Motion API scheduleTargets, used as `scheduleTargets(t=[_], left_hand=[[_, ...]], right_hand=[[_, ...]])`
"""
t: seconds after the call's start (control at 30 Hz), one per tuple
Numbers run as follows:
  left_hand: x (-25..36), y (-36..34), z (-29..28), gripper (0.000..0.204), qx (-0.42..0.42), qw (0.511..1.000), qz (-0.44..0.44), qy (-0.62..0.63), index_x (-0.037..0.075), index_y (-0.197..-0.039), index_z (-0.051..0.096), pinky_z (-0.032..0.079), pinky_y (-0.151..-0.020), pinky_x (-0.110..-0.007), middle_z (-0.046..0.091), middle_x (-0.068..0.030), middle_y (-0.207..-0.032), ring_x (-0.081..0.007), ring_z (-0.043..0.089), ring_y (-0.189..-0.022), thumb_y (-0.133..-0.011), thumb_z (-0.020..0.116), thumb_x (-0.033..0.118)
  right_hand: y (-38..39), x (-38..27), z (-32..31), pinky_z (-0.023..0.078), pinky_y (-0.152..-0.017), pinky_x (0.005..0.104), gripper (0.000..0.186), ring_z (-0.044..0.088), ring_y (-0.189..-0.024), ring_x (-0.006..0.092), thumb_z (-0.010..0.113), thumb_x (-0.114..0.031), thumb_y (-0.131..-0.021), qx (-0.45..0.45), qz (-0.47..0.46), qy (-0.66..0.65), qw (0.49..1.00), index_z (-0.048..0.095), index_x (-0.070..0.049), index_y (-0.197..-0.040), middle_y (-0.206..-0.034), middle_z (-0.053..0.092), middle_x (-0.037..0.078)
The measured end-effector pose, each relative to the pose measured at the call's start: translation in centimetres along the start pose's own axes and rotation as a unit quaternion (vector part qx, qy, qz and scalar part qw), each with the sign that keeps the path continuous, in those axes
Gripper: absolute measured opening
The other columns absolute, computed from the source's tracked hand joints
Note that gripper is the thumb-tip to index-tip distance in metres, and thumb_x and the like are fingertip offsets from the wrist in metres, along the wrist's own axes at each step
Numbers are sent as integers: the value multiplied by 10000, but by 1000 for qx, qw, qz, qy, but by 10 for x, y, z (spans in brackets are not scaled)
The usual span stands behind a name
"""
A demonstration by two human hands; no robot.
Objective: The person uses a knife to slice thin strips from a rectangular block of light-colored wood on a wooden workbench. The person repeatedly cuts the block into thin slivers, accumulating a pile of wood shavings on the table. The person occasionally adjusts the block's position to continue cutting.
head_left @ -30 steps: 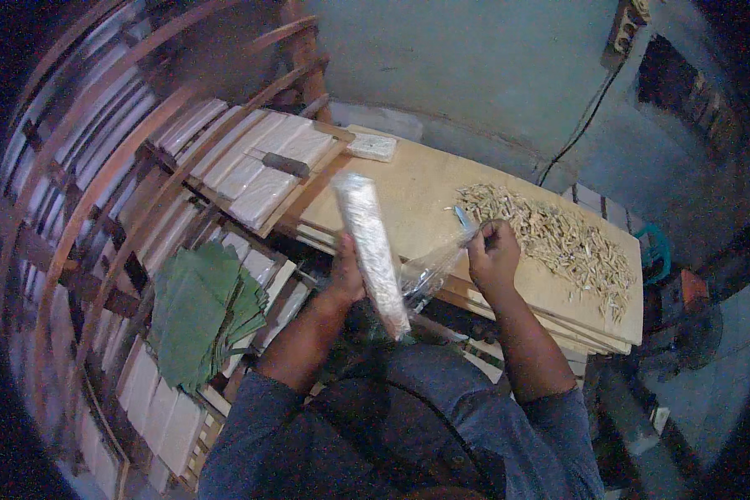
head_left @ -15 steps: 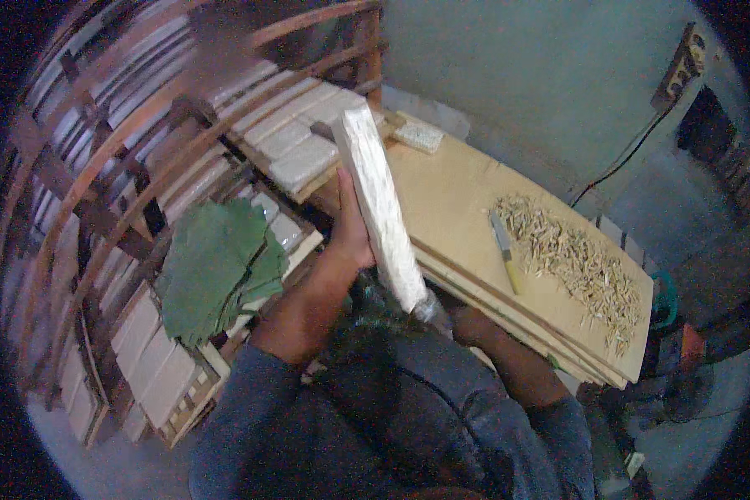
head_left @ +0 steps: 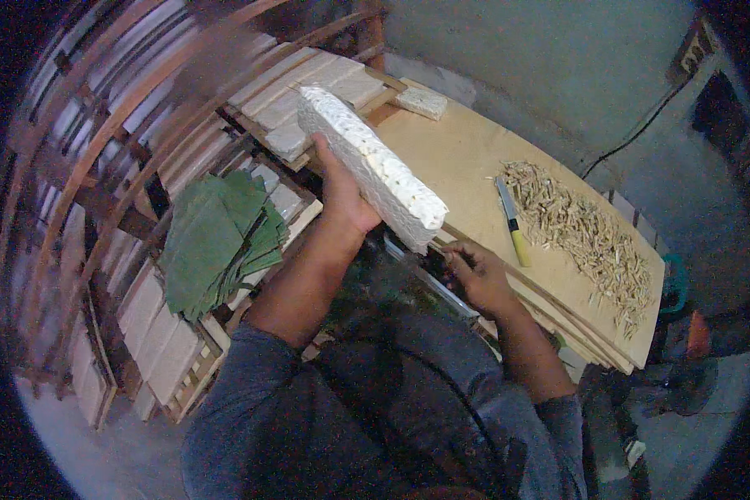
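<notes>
A long white tempeh block (head_left: 373,162), lumpy on its top face, is held tilted in front of me. My left hand (head_left: 346,196) grips it from the left side and underneath, thumb up along its edge. Just right of the block's near end is my right hand (head_left: 479,275), fingers curled and pinched together, apart from the block. What lies between those fingers is too dark and blurred to make out. On the light wooden board beyond lie a knife with a yellow handle (head_left: 518,246) and a spread of short wooden sticks (head_left: 579,237).
To the left, a stack of cut green leaves (head_left: 212,242) rests on wrapped white blocks. More blocks (head_left: 317,92) fill wooden trays beside a slatted rack (head_left: 100,167). A small white block (head_left: 422,102) sits at the board's far end. A cable (head_left: 633,133) runs down the wall.
The tempeh block's near end has swung up and right, showing its end face. Clear wrapping seen at that end is no longer there. My right hand has moved up, away from the block.
</notes>
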State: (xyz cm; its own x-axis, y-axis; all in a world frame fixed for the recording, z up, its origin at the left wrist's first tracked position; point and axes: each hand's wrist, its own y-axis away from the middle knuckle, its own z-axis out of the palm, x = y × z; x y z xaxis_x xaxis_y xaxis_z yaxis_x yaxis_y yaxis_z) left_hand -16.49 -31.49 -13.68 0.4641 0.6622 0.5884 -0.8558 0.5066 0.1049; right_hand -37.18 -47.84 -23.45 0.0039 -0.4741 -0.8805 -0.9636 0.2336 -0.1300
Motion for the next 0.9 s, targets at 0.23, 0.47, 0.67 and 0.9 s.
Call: scheduleTargets(t=[0.23,0.47,0.67,0.9], left_hand=[[-6,-18,-29,832,-108,985,-52,125,179,-1042,575,567,-647,-416,617,-96,-811,-260,641,-711,-856,363,962],[-9,-12,-47,702,-241,912,-129,305,143,-952,574,517,-775,-381,572,-52,-864,-211,582,-810,-848,611,837],[-16,-1,-40,868,-259,934,-134,208,143,-1250,578,538,-942,-474,630,-95,-1161,-276,637,-1067,-876,448,916],[-31,12,-26,960,-9,996,-18,-89,58,-1605,333,477,-1126,-498,530,-133,-1506,-329,565,-1338,-992,446,788]], right_hand=[[-10,-45,13,519,-589,295,278,607,-641,116,602,-336,-1076,-147,119,-310,932,664,-72,-1016,-790,635,9],[-12,-37,30,488,-552,313,228,593,-606,137,544,-245,-1054,-134,109,-284,943,646,-64,-961,-711,602,7],[-42,35,59,497,-613,325,406,616,-665,176,556,-380,-1063,-91,225,-137,960,667,10,-1078,-806,657,88],[-1,-65,1,469,-1072,399,521,582,-1259,227,713,-176,-986,27,-81,-145,986,510,16,-1426,-1298,650,140]])
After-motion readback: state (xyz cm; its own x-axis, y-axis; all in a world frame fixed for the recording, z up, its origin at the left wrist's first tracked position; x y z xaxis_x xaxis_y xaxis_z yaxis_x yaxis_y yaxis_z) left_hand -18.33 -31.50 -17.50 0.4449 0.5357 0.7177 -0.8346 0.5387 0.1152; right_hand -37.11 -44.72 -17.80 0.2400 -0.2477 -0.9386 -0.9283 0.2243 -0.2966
